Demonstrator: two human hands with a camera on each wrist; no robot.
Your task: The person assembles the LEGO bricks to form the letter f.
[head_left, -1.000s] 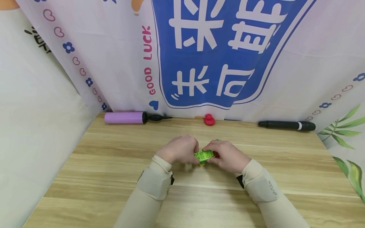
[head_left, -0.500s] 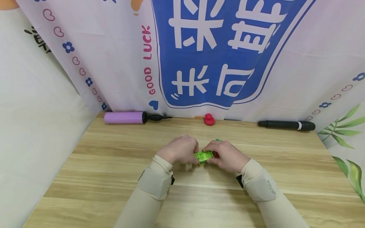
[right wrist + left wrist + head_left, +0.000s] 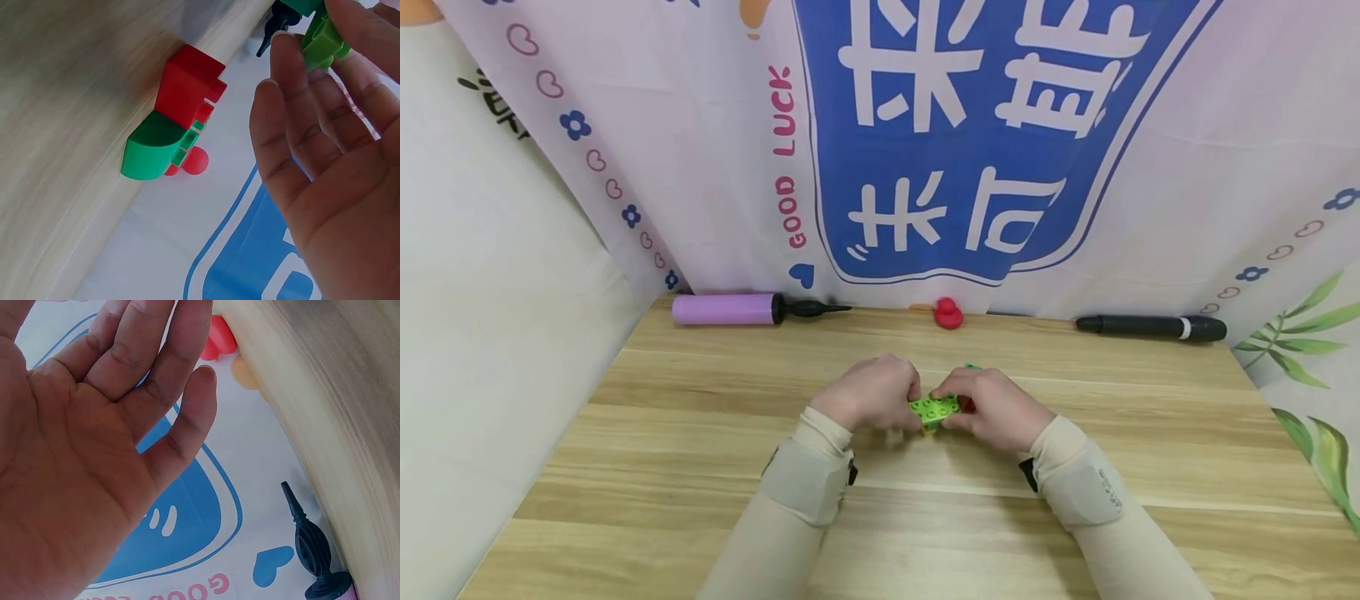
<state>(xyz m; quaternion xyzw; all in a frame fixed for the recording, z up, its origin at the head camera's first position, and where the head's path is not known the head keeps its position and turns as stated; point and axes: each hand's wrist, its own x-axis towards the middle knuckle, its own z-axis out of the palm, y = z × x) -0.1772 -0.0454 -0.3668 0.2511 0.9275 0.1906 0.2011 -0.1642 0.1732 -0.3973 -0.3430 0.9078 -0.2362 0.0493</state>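
In the head view, a light green toy building brick (image 3: 934,409) with round studs sits between both hands, on top of a darker green piece. Yellow shows beneath them. My left hand (image 3: 876,393) pinches its left end, while my right hand (image 3: 997,407) holds the right end between thumb and fingers. From the right wrist, the light green brick (image 3: 326,40) appears at the fingertips. A red brick (image 3: 187,84) and a rounded green brick (image 3: 153,147) stand on the table beyond that hand. The left wrist view shows the left palm (image 3: 69,450); the bricks are outside it.
Along the back of the wooden table (image 3: 700,467) lie a purple hand pump (image 3: 726,309), a small red duck (image 3: 948,314) and a black pump-like tube (image 3: 1150,327). A printed cloth (image 3: 722,167) hangs right behind them.
The head view has shifted very slightly. Both hands keep their places on the light green brick, with little visible movement.
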